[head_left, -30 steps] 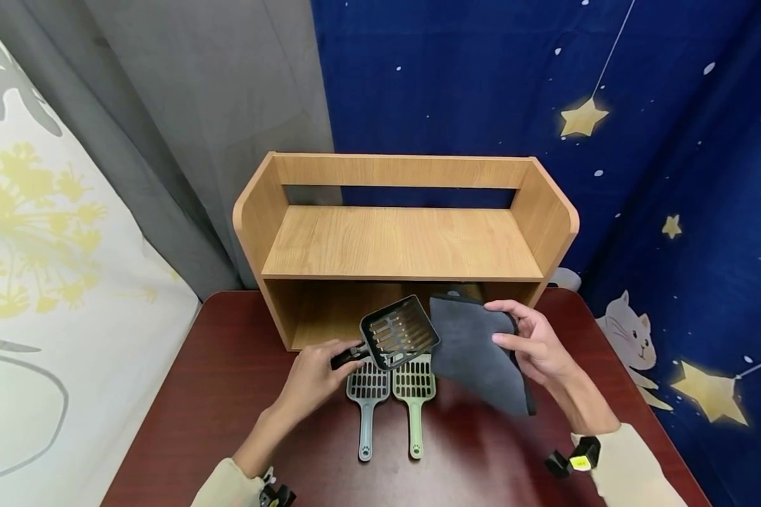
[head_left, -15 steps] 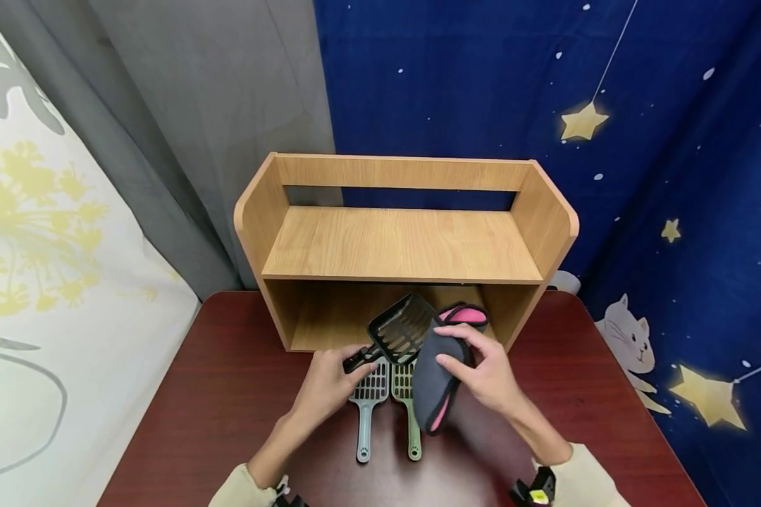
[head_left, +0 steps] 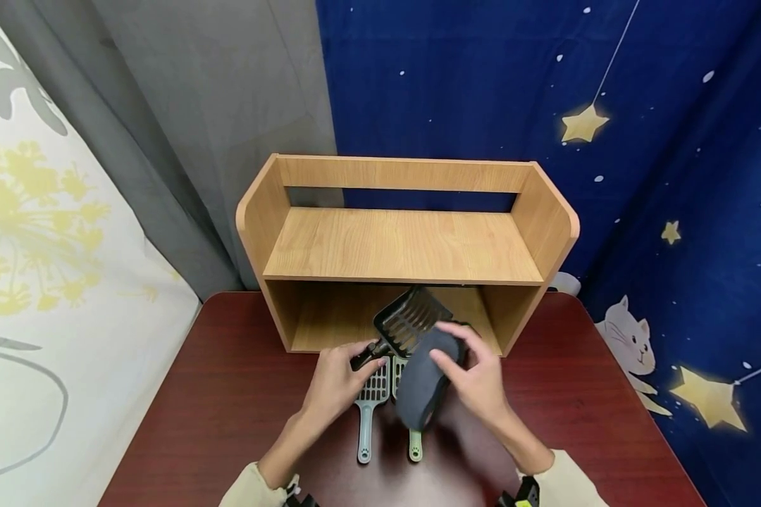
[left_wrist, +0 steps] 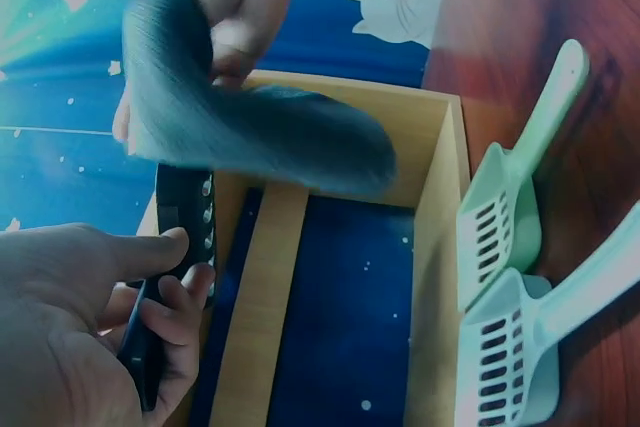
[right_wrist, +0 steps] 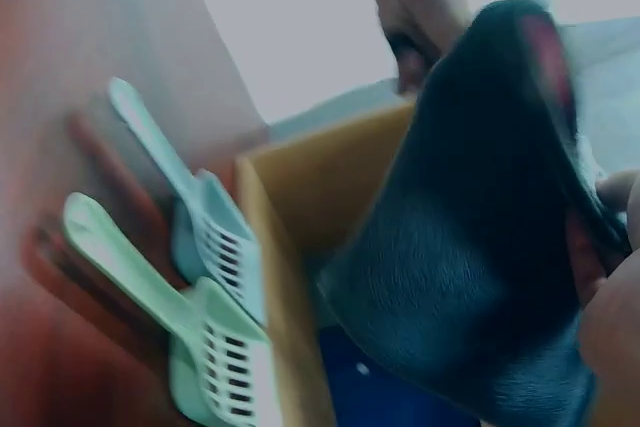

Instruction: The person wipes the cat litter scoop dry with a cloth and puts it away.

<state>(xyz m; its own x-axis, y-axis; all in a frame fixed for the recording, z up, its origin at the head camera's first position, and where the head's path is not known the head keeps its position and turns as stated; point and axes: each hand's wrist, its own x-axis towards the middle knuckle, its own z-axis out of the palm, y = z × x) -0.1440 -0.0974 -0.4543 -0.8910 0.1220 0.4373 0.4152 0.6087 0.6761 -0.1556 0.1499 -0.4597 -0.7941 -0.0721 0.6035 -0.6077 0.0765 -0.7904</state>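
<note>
While the left hand (head_left: 337, 380) grips the black scoop (head_left: 401, 320), the right hand (head_left: 478, 380) pinches the cloth (head_left: 421, 384); wiping seems underway, next probably needing firm contact.

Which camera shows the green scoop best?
The left wrist view: the green scoop's handle and slotted head both show clearly. In the head view, the gray cloth hides its middle; the right wrist view crops its front edge.
</note>
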